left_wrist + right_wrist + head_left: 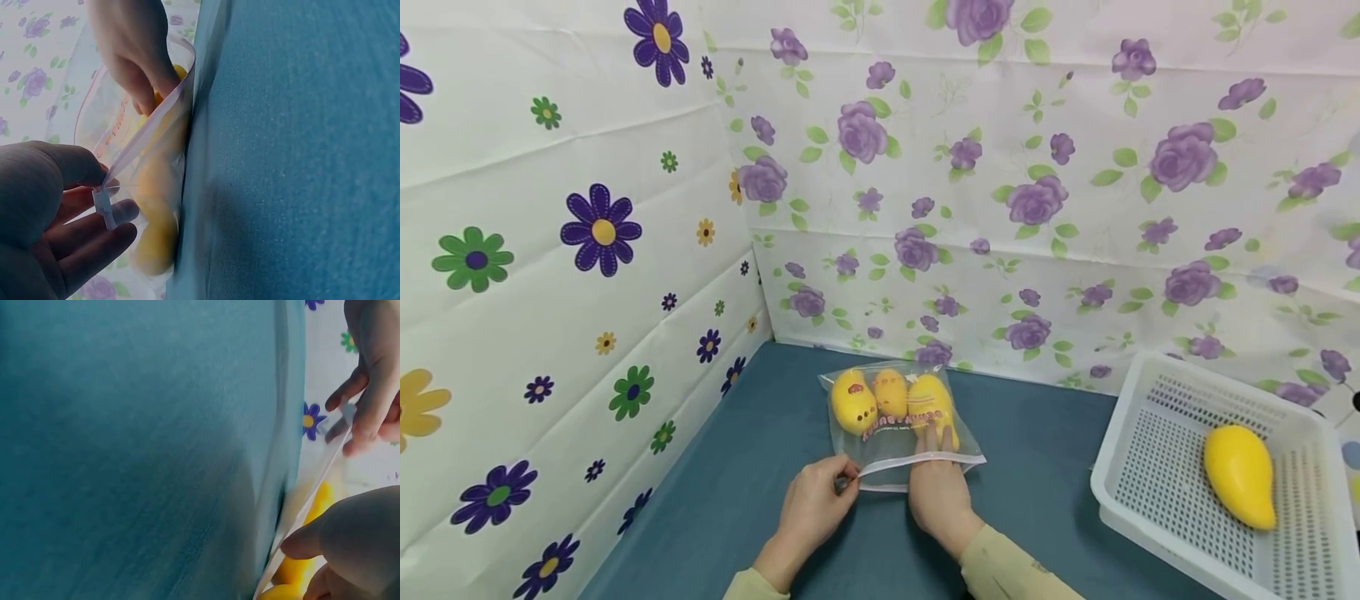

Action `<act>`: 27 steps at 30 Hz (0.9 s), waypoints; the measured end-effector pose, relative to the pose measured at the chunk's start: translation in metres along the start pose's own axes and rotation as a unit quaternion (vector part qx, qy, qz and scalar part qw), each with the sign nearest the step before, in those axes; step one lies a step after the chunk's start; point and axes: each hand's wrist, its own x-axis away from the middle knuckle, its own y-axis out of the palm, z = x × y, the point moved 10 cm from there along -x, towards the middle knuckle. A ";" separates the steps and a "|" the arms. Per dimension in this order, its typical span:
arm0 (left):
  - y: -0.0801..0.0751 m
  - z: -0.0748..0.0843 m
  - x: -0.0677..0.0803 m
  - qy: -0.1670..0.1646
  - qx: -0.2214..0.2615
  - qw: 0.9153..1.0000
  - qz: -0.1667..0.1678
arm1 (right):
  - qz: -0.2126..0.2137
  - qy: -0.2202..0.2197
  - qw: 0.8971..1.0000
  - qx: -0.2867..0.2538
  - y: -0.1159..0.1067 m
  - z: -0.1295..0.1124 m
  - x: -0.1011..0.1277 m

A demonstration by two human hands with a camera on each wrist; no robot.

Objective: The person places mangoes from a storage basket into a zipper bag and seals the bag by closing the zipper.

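A clear zip bag (pixel 880 457) with pink lettering lies on the table, its mouth toward me. Inside are a yellow mango (pixel 854 408) at the left, a smaller rounded yellow fruit (pixel 891 393) in the middle and another yellow mango (pixel 929 392) at the right. My left hand (pixel 815 498) pinches the left end of the bag's zip edge between thumb and fingers, with the white slider (pixel 103 203) beside them. Through the mouth reaches my right hand (pixel 938 492), its straight fingers resting on the right mango. The plastic partly blurs those fingertips.
A white perforated basket (pixel 1108 492) stands at the right, holding one yellow mango (pixel 1240 475). Blue-green cloth (pixel 722 500) covers the table. Flower-printed sheets (pixel 925 167) hang behind it and along the left side.
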 end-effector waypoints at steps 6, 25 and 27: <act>-0.001 0.001 0.002 0.000 0.007 1.000 0.002 | -0.037 -0.031 0.999 0.019 0.023 -0.003 -0.013; -0.003 0.005 0.007 -0.001 0.014 1.000 0.006 | -0.130 0.054 0.989 -0.039 0.068 0.009 -0.050; -0.003 0.004 0.008 -0.002 0.015 1.000 0.005 | -0.152 0.042 0.987 -0.032 0.072 0.007 -0.052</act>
